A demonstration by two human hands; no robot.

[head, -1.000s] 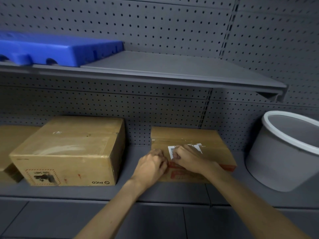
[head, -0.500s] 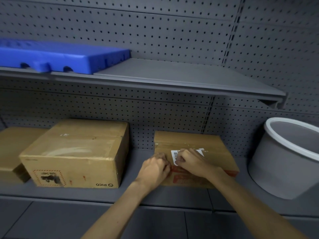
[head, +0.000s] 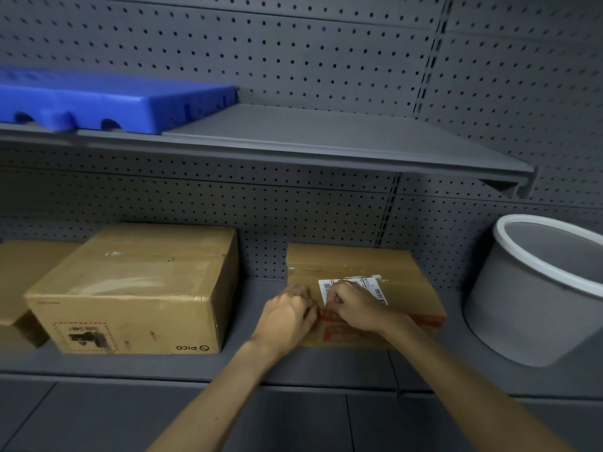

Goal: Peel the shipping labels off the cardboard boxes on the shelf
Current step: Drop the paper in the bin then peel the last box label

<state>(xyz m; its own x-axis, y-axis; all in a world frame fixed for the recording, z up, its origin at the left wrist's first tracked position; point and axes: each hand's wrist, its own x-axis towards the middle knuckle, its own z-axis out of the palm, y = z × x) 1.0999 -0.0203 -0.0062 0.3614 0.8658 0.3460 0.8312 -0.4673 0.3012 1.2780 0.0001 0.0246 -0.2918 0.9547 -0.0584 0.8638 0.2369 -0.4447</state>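
Observation:
A low, flat cardboard box [head: 346, 259] with red print on its front lies on the lower shelf [head: 254, 363]. A white shipping label [head: 372, 283] with barcodes is stuck on its top. My right hand [head: 355, 308] covers the label's near part, with its fingertips pinched at the near-left corner. My left hand [head: 287, 316] is curled in a fist against the box's front-left corner, touching the right hand's fingertips. A taller taped box [head: 137, 288] marked PICO stands to the left, and no white label shows on it.
A third cardboard box [head: 19, 272] sits at the far left, partly cut off. A grey bucket with a white rim [head: 535, 308] stands on the shelf at the right. Above, the upper shelf [head: 326, 138] carries a blue plastic slab [head: 107, 99]. Pegboard forms the back wall.
Both hands stay at the label's near-left corner. A little more of the label's barcode strip shows beside my right hand. The view has drifted slightly.

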